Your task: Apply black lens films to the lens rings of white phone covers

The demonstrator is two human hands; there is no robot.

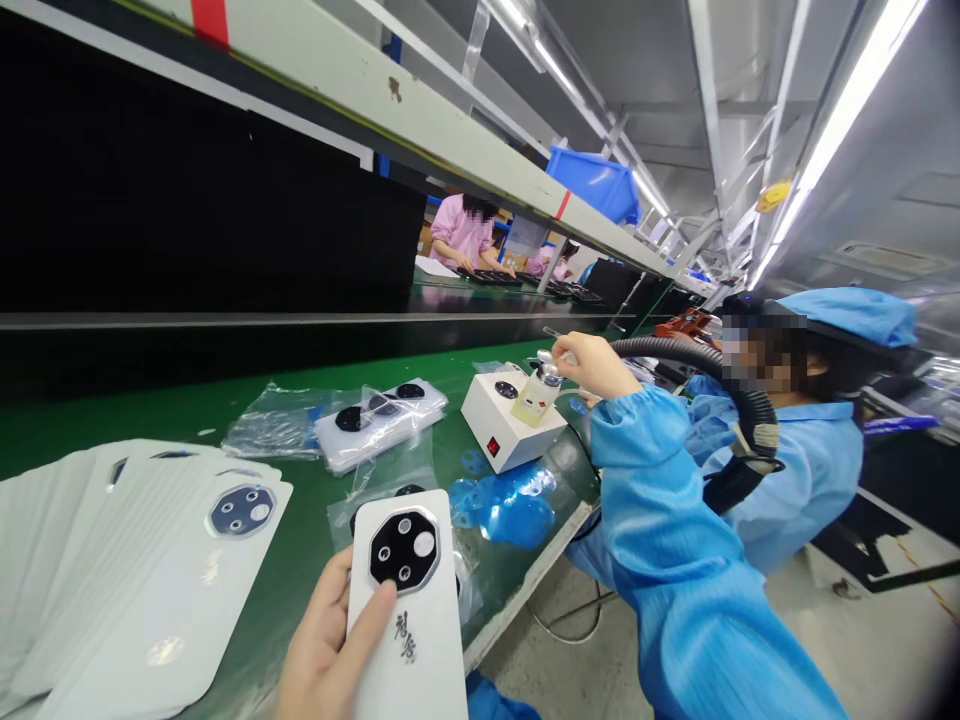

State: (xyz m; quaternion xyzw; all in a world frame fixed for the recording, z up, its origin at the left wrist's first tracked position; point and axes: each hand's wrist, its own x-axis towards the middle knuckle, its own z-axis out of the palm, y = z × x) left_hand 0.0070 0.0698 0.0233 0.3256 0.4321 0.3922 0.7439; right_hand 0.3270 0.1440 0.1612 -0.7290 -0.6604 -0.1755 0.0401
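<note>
My left hand (330,635) grips a white phone back cover (427,650) with a black octagonal camera plate and dark lettering, the thumb pressed on its face just below the camera plate. My right hand (596,365) is reached out over a small bottle (535,396) of pale yellow liquid with a metal top. Its fingers are pinched together at that top; a thin pale tip shows beside them, but what they hold is unclear. The bottle stands on a white box (510,430) with a red switch and a round black vent.
A fanned stack of white back covers (172,580) lies at left. Behind are bagged phone parts (382,420) and clear plastic film (274,425). Blue film pieces (517,505) lie near the bench edge. A co-worker in blue (802,440) sits at right, by a black ribbed hose (675,352).
</note>
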